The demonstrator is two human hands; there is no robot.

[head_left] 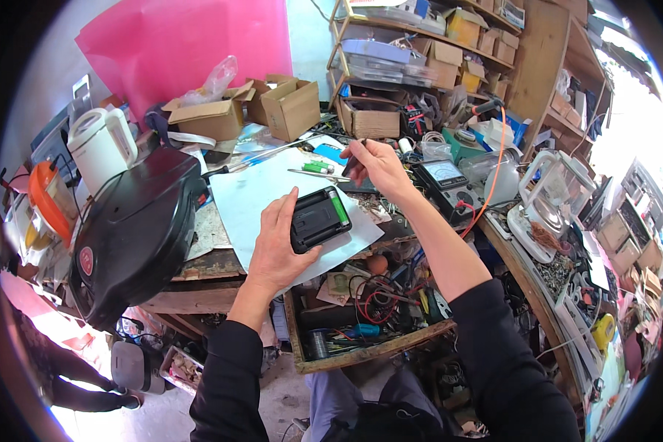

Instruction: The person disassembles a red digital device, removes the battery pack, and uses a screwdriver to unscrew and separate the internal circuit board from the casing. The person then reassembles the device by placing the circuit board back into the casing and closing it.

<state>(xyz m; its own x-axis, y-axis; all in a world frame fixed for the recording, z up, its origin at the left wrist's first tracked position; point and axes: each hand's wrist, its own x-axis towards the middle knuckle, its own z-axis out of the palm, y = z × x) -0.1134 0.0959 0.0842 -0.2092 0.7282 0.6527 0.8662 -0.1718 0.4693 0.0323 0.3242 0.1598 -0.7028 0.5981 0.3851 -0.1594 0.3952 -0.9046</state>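
My left hand (pixel 274 247) grips the near left side of a black battery charger (pixel 313 221), which lies on a white sheet of paper (pixel 247 199). One green cylindrical battery (pixel 338 208) sits in the charger's right slot; the rest of its tray shows bare black plastic. Beyond the charger, my right hand (pixel 379 168) is raised with its fingers pinched together around a small dark thing I cannot make out. Just left of that hand lie a green-and-white battery (pixel 317 167), a blue item (pixel 331 153) and thin metal tweezers (pixel 318 175).
A large black casing (pixel 136 228) stands left, by a white kettle (pixel 102 151). Open cardboard boxes (pixel 291 110) stand behind. To the right are an analog multimeter (pixel 446 184) with an orange cable (pixel 497 166) and a glass jug (pixel 556 188). A cluttered open drawer (pixel 376 350) juts out below.
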